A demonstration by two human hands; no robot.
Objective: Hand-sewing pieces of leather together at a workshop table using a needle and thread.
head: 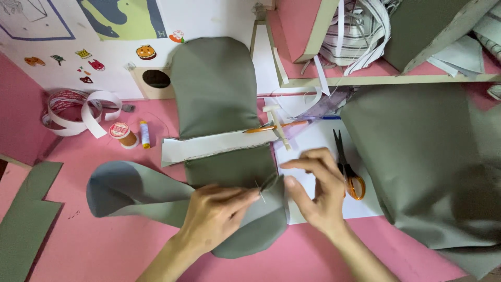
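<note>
Far left edge: grey-green offcut [23, 219], flat on the pink table [115, 250].
Upper left: loose coil of white tape [78, 112]; two thread spools [124, 134], upright, just beside each other.
Centre: long grey-green fabric piece [216, 89], rounded at the top, crossed at mid-frame by a white band [216, 143]; a rolled end curls out at lower left.
Lower centre: left hand [216, 214], fingers pinched shut on the fabric edge, apparently on a fine needle with thread, too thin to confirm. Advice: keep the fold flat and the pinch close to the seam.
Centre right: right hand [315, 188], fingers half curled, thumb and forefinger closed on the same edge, touching the cloth from the other side.
Right of it: orange-handled scissors [347, 169] on white paper [323, 141], blades closed, near the right wrist, a possible snag.
Right: large fabric heap [422, 156], crowding the paper.
Upper right: shelf [386, 79] with striped cloth.
</note>
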